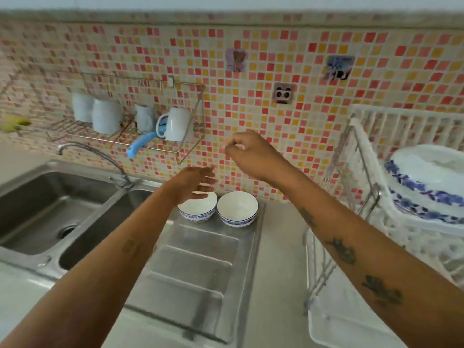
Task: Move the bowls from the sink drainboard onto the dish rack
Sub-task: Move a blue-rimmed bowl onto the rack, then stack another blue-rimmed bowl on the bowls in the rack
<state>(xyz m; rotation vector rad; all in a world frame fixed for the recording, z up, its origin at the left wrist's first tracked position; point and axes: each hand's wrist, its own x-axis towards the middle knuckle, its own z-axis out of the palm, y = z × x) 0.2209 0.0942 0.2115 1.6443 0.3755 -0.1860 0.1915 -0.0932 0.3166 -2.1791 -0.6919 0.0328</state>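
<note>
In the head view, two blue-rimmed bowls are sitting side by side and upright at the far end of the drainboard (200,267): the left bowl (200,209) lying partly under the left hand (193,184), which is hovering open-fingered and empty, the right bowl (237,208) standing clear. The right hand (247,151) is hanging above at about one o'clock from it, fingers loosely curled on nothing. Each hand is probably best lowering straight onto its own bowl, pinching the rim firmly since the glaze may be wet, then swinging toward the dish rack (364,197) at three o'clock on the surface.

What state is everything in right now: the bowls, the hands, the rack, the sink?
Left bowl: upright, empty, on the drainboard.
Right bowl: upright, empty, beside it.
Left hand: open above the left bowl.
Right hand: raised, fingers curled, holding nothing.
Dish rack: holds a blue-patterned dish.
Sink: no dishes.
</note>
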